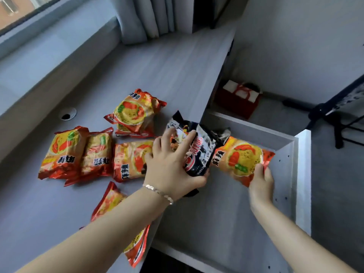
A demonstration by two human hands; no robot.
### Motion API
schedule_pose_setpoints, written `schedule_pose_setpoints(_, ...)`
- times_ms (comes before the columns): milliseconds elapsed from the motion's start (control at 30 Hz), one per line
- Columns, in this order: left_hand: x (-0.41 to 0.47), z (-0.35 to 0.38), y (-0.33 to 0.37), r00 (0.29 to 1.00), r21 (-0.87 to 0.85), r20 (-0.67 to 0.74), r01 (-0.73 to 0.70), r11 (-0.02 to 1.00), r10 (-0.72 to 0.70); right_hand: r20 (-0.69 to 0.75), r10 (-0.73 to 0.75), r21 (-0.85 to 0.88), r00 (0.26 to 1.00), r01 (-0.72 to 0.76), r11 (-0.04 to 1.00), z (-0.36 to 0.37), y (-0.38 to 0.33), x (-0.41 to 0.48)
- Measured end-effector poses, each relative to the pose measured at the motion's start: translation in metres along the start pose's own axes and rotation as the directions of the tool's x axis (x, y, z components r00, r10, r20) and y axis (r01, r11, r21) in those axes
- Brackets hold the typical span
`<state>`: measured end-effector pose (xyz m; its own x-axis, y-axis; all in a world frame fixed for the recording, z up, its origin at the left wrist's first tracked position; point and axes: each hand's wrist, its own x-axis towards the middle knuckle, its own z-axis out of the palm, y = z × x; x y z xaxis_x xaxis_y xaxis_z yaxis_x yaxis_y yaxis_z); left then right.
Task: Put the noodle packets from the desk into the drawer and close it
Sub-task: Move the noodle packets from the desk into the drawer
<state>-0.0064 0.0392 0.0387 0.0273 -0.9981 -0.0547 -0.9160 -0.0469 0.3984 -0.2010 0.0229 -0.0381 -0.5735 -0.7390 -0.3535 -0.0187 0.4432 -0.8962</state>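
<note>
The loading step is under way: the drawer [302, 174] stands pulled wide open at the right edge of the surface [153, 66], and both hands are busy over it. The left hand [173, 168] is clamped on a black noodle packet [199, 152], fingers spread over its top and thumb under its near end, holding it right at the edge between surface and drawer. The right hand [261, 181] is closed on the near corner of an orange noodle packet [239, 158], which lies over the drawer's far half, its other end touching the black one. Six more orange packets wait on the surface: a stack of two [136, 113] at about 11 o'clock from the left hand, three side by side [94, 154] at 9 o'clock, and one [118, 213] partly hidden under the left forearm at 7 o'clock, hanging over the edge. I'd say the next move calls for lowering both held packets flat onto the drawer floor, letting go, then reaching back left for the rest; closing comes much later
</note>
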Motion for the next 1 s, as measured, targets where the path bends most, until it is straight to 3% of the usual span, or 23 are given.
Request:
schedule_pose_setpoints(167,-0.009,0.068,0.046,0.965,0.084,0.252,-0.101,0.991,0.077,-0.055,0.377,-0.092,0.925,-0.381,0.92,-0.04,0.088,0.054)
schedule_pose_setpoints(333,0.007,0.136,0.049,0.899,0.239,0.437,-0.099,0.966,-0.017,0.072,0.502,-0.017,0.862,-0.502,0.864,-0.044,0.09,0.061)
schedule_pose_setpoints(467,0.032,0.181,0.047,0.866,0.386,0.472,-0.034,0.922,-0.166,0.19,0.542,-0.18,0.819,-0.514,0.839,-0.053,0.091,0.069)
schedule_pose_setpoints(633,0.059,0.211,0.046,0.788,0.42,0.538,0.055,0.906,-0.298,0.265,0.477,-0.339,0.838,-0.382,0.86,-0.063,0.09,0.081)
schedule_pose_setpoints(700,0.062,0.212,0.044,0.755,0.337,0.596,0.071,0.939,-0.271,0.282,0.439,-0.353,0.853,-0.334,0.874,-0.064,0.087,0.083)
schedule_pose_setpoints(767,0.059,0.197,0.041,0.767,0.26,0.616,0.02,0.965,-0.182,0.292,0.389,-0.368,0.874,-0.273,0.889,-0.061,0.086,0.08)
schedule_pose_setpoints(900,0.044,0.141,0.024,0.926,0.144,0.355,-0.192,0.971,0.131,0.383,0.283,-0.411,0.879,-0.111,0.905,-0.031,0.066,0.057)
schedule_pose_setpoints(1000,0.033,0.106,-0.002,0.955,0.232,0.02,-0.292,0.928,0.296,0.491,0.162,-0.423,0.856,0.071,0.903,0.0,0.043,0.03)
